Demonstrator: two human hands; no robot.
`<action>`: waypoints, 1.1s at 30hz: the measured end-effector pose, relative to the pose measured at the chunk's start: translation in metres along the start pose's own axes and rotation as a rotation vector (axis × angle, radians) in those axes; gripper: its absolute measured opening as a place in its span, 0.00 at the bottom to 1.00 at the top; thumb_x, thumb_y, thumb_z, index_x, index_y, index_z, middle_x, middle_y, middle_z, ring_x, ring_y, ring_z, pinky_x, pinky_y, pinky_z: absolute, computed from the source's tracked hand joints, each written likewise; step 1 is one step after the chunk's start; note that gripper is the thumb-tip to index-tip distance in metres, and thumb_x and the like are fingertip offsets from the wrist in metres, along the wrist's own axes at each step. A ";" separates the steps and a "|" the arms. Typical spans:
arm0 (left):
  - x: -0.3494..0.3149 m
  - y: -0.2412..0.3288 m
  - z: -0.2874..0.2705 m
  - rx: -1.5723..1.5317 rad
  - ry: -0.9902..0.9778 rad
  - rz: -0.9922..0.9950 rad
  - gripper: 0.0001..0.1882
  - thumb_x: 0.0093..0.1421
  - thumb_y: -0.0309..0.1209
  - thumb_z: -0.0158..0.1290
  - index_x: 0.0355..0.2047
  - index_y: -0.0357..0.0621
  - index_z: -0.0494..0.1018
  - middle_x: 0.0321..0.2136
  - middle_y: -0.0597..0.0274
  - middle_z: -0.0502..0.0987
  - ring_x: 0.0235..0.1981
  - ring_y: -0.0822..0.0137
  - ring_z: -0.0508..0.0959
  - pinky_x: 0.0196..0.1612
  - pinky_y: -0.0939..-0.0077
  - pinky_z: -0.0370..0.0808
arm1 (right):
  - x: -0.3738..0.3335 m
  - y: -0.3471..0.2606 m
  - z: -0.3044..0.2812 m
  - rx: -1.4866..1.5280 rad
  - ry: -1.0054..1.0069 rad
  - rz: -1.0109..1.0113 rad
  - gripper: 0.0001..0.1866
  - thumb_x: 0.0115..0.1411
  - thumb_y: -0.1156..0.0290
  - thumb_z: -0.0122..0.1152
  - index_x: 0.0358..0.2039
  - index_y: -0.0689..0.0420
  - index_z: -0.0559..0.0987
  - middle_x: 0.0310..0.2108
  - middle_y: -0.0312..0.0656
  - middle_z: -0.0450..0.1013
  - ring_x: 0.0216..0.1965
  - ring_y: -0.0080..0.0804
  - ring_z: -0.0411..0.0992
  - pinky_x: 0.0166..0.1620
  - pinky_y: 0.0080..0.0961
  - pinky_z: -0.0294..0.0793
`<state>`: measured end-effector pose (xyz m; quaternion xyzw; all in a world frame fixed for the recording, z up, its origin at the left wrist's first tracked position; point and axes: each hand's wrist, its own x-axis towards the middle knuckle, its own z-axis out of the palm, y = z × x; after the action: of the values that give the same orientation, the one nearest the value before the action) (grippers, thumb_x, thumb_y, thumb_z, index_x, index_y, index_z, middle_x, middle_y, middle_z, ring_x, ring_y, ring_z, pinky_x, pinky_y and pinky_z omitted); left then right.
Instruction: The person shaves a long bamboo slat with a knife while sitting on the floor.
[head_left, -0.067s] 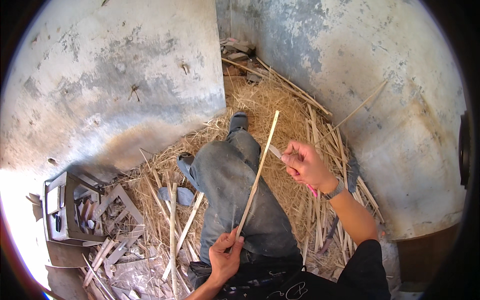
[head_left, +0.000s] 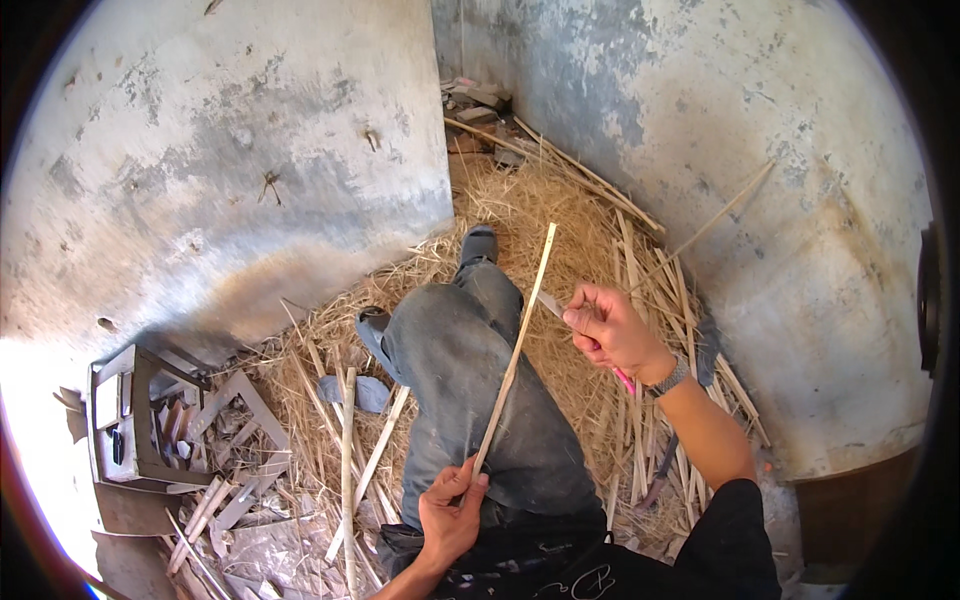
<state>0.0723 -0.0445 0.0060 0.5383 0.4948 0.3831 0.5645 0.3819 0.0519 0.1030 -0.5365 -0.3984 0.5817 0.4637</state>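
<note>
My left hand [head_left: 450,508] pinches the near end of a thin, pale strip that looks like split bamboo [head_left: 515,355]. The strip slants up and away over my grey trousers [head_left: 455,340], its far tip beyond my knees. To the right, my right hand [head_left: 612,330] is closed round a knife with a pink handle [head_left: 624,381]. Its short blade [head_left: 550,303] points left, close beside the upper part of the strip; whether the two touch I cannot tell. My fingers hide most of the handle.
Fine shavings [head_left: 560,215] cover the floor around my feet. Long strips [head_left: 640,290] lie along the right wall [head_left: 780,100]. At the left stands a broken wooden frame [head_left: 140,400] among scraps, with more sticks [head_left: 348,470] beside my leg. Rubble [head_left: 475,100] fills the far corner.
</note>
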 end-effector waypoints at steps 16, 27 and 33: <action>-0.002 0.007 0.006 0.274 0.071 0.234 0.18 0.63 0.22 0.60 0.54 0.37 0.79 0.28 0.60 0.78 0.28 0.73 0.74 0.33 0.79 0.71 | 0.034 -0.021 0.019 -0.754 0.421 -0.633 0.22 0.62 0.62 0.72 0.17 0.57 0.72 0.12 0.29 0.61 0.15 0.17 0.56 0.20 0.24 0.54; 0.007 0.013 0.006 0.444 0.011 0.397 0.23 0.63 0.20 0.59 0.60 0.39 0.75 0.20 0.51 0.73 0.18 0.61 0.73 0.25 0.69 0.71 | 0.025 -0.004 0.032 -0.599 0.574 -0.711 0.21 0.64 0.72 0.65 0.17 0.59 0.68 0.12 0.36 0.63 0.14 0.22 0.59 0.20 0.27 0.57; 0.012 0.010 0.009 0.366 -0.015 0.348 0.23 0.63 0.20 0.59 0.59 0.39 0.76 0.20 0.50 0.73 0.18 0.61 0.74 0.26 0.69 0.71 | -0.009 0.041 0.057 -0.481 0.794 -0.839 0.19 0.67 0.72 0.62 0.20 0.58 0.66 0.13 0.31 0.58 0.15 0.18 0.55 0.20 0.26 0.53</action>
<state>0.0843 -0.0332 0.0139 0.7114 0.4515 0.3748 0.3868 0.3202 0.0352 0.0720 -0.5989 -0.4925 0.0004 0.6315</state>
